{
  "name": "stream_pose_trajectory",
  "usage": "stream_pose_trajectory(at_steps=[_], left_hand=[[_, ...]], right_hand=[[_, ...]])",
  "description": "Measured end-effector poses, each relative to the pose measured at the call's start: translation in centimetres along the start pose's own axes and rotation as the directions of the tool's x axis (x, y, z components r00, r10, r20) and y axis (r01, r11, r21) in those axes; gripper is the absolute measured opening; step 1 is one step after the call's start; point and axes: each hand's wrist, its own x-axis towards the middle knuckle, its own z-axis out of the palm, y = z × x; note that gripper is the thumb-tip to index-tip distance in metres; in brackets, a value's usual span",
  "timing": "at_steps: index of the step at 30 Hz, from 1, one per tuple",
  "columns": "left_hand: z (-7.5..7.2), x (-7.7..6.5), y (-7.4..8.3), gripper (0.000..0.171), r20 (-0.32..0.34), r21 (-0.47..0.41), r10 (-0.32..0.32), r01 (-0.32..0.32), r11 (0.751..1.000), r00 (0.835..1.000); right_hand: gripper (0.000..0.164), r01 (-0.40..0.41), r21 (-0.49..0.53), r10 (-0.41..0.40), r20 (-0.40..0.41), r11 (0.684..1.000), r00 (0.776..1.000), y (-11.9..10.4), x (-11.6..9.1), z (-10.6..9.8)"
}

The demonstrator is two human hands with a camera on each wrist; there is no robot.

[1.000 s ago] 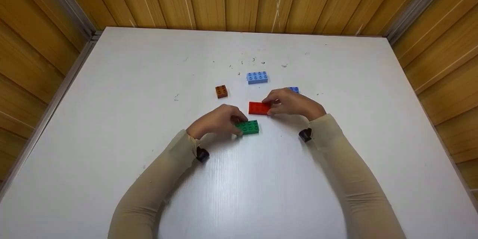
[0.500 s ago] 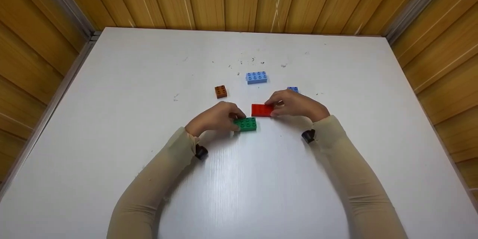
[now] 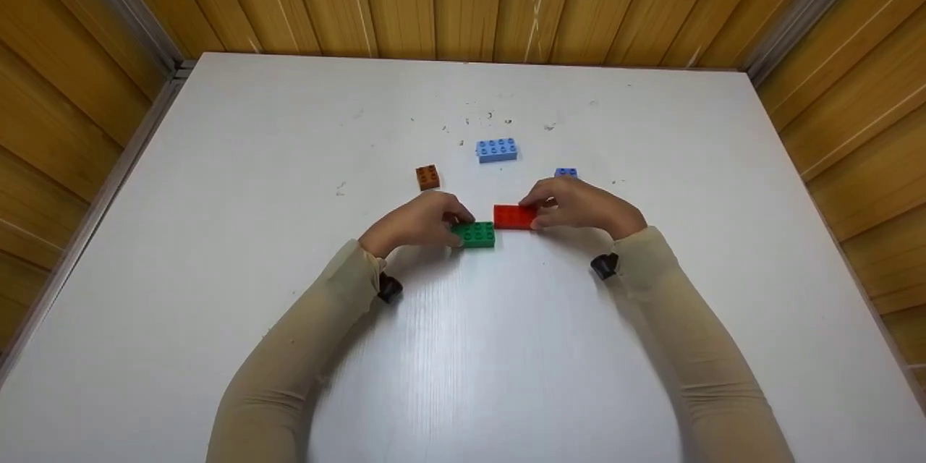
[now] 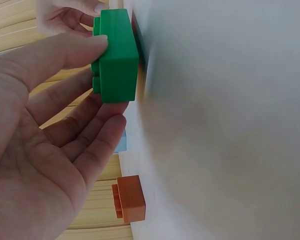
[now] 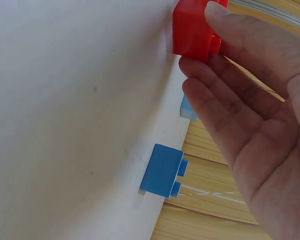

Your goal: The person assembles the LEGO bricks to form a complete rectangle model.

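My left hand (image 3: 427,218) pinches a green toy building brick (image 3: 477,234) by its left end, thumb on the near side and fingers on the far side. In the left wrist view the green brick (image 4: 117,60) has its studs turned toward the palm. My right hand (image 3: 579,204) pinches a red brick (image 3: 512,216) at its right end. The two bricks are close together near the middle of the table, the red one slightly farther back. In the right wrist view the thumb lies against the side of the red brick (image 5: 192,30).
Beyond the hands are a light blue brick (image 3: 497,150), a small orange-brown brick (image 3: 427,177) to the left, and a small blue brick (image 3: 566,173) partly hidden behind the right hand. The white table (image 3: 463,376) meets wood-panelled walls (image 3: 463,0) at the back and sides.
The green brick has shifted slightly away from the person and to the left in the left hand. The right hand has brought the red brick slightly right and nearer; the two now lie almost level.
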Motion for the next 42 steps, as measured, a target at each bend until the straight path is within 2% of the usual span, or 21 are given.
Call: stream_pose_trajectory(at_steps=[14,22,42], left_hand=[[-0.1,0.4,0.1,0.037,-0.005,-0.004,-0.034,0.033,0.999,0.999],[-0.1,0.6,0.0,0.036,-0.021,-0.007,-0.016,0.016,1.0,1.0],[0.0,1.0,-0.2,0.038,-0.024,-0.015,-0.024,0.023,1.0,0.999]], right_hand=[[0.036,0.011,-0.001,-0.011,0.002,1.0,1.0,-0.2,-0.7,0.2],[0.035,0.018,0.002,-0.018,0.015,1.0,1.0,-0.2,-0.9,0.2],[0.034,0.031,0.025,-0.032,0.029,0.999,0.999,-0.2,-1.1,0.4]])
